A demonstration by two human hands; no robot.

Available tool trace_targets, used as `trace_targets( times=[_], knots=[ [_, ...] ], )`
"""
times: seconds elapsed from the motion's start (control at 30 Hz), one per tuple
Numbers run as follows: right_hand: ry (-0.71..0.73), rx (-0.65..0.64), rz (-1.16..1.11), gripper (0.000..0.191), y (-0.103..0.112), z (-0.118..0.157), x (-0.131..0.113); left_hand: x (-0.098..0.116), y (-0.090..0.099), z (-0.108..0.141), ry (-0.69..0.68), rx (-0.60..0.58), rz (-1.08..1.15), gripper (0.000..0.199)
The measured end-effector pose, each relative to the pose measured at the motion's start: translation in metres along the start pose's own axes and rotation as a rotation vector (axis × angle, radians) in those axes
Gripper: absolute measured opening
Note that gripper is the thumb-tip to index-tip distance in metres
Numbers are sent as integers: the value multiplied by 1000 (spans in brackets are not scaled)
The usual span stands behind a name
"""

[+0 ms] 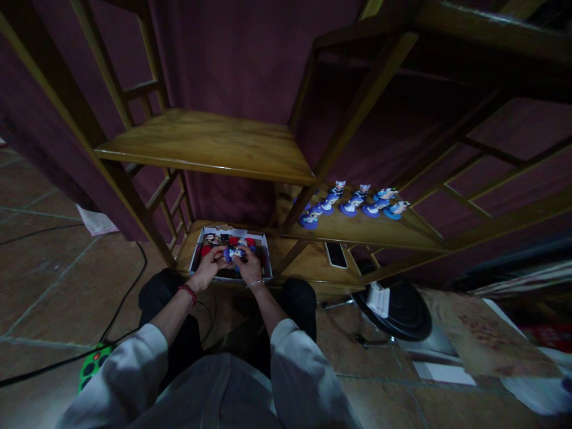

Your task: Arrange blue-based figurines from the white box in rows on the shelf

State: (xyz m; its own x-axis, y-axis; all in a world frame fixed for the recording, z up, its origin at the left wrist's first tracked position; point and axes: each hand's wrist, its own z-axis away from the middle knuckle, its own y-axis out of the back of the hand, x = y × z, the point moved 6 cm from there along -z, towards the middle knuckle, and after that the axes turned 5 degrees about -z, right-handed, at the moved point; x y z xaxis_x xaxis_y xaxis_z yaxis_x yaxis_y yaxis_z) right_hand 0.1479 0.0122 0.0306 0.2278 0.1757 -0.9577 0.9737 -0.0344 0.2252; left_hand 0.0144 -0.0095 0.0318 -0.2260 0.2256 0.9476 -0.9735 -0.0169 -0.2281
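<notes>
Both my hands are closed around one small figurine (235,254), white and blue-purple with a purple base, held just above an open box. My left hand (210,266) grips its left side and my right hand (250,266) its right side. Beneath them the white cardboard box (269,262) sits on the lowest shelf, with red and dark figurines (243,241) lying inside. My hands hide part of its contents. To the right, several similar figurines (351,204) with purple or blue bases stand on a raised shelf.
A wooden display rack surrounds the box; its upper shelf board (205,146) overhangs behind my hands, and a slanted post (353,110) rises to the right. A phone (336,255) lies on the lower shelf. A black round stool (397,310) stands right, a green power strip (95,364) left.
</notes>
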Motion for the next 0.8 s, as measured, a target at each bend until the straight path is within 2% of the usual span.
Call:
trace_targets(
  times=[0.47,0.8],
  knots=[
    [97,-4,63,22,0,2,-15,2,0,1,-19,-9,11,39],
    [155,-6,129,19,-1,4,-20,-5,2,-2,7,-16,29,39]
  ],
)
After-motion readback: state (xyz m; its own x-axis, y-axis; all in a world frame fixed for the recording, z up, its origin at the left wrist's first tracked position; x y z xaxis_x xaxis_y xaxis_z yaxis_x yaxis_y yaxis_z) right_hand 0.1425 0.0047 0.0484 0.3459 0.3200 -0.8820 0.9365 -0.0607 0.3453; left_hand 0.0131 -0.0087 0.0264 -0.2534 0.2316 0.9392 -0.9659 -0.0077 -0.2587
